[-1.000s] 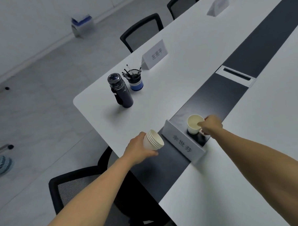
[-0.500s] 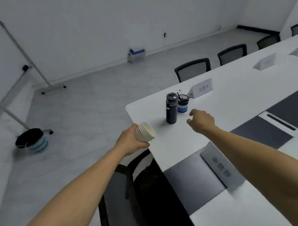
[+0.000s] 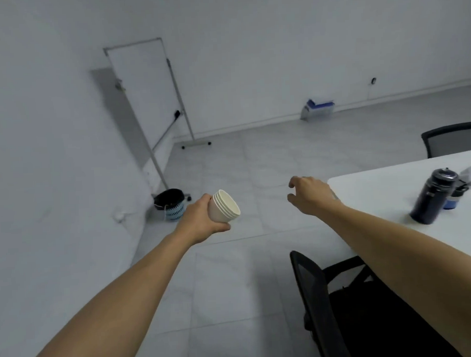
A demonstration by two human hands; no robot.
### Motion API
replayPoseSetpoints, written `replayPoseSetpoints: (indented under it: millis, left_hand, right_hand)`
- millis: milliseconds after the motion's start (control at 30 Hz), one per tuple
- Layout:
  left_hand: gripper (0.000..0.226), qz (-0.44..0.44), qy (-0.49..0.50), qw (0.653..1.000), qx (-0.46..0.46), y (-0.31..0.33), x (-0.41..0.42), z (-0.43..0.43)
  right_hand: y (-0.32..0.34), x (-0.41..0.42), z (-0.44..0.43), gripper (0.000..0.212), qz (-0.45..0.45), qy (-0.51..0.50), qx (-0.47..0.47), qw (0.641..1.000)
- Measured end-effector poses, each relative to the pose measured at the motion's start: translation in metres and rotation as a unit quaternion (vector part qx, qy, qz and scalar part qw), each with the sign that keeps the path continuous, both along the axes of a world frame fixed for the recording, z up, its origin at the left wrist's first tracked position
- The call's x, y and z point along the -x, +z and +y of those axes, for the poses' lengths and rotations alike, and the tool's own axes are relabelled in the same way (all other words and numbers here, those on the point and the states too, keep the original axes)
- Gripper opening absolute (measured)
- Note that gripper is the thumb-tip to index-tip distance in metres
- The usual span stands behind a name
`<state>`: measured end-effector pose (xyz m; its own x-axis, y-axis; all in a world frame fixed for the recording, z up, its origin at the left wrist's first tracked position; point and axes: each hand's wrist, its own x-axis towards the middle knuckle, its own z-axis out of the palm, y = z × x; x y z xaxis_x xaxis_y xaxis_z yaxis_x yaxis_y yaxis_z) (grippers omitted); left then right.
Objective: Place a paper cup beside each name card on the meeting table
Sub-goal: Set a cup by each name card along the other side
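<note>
The left hand (image 3: pixel 201 220) is wrapped around a nested stack of paper cups (image 3: pixel 223 206), fingers underneath and thumb over the top, pressing on the stack's lower end; the cups lie tipped on their side, with the rims pointing right and slightly away from the person. The stack is out over the tiled floor (image 3: pixel 255 161), well apart from the desk. The right hand (image 3: pixel 309 195) holds nothing: its fingers are loosely curled and spread, the thumb apart from them, palm turned down, hanging in the air just off the near left corner of the white desk (image 3: pixel 378 188). On the desk, near its left edge, a dark blue bottle (image 3: pixel 432 196) stands just beside a pen holder (image 3: pixel 455 197) that is partly hidden behind it. A black mesh chair (image 3: pixel 326 304) is tucked beneath the desk's near edge, under the right forearm. Whether the pale shape behind the bottle is a name card cannot be told.
</note>
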<state>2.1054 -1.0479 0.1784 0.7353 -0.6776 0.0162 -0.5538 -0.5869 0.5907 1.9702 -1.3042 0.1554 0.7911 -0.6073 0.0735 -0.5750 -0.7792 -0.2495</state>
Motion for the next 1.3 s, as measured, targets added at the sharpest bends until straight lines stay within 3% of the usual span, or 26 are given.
replayPoseSetpoints:
  millis: [200,433,900,1300]
  left_hand:
    - [0.074,-0.011,0.036,0.999,0.022,0.009,-0.078,0.058]
    - [0.062,-0.006,0.027,0.999,0.026,0.002,-0.154,0.033]
    - [0.066,-0.01,-0.038,0.999,0.011,0.006,-0.383,-0.157]
    - [0.066,-0.001,-0.136,0.991,0.003,-0.027,-0.607,-0.382]
  right_hand:
    - [0.015,-0.096,0.056,0.039,0.0,0.035,0.022,0.999]
    - [0.024,-0.18,0.034,0.039,-0.005,0.023,0.032,0.999]
    - [0.043,-0.391,-0.152,0.04,0.002,-0.041,0.007,0.999]
    - [0.002,-0.565,-0.343,0.04,0.03,-0.127,0.002,0.991]
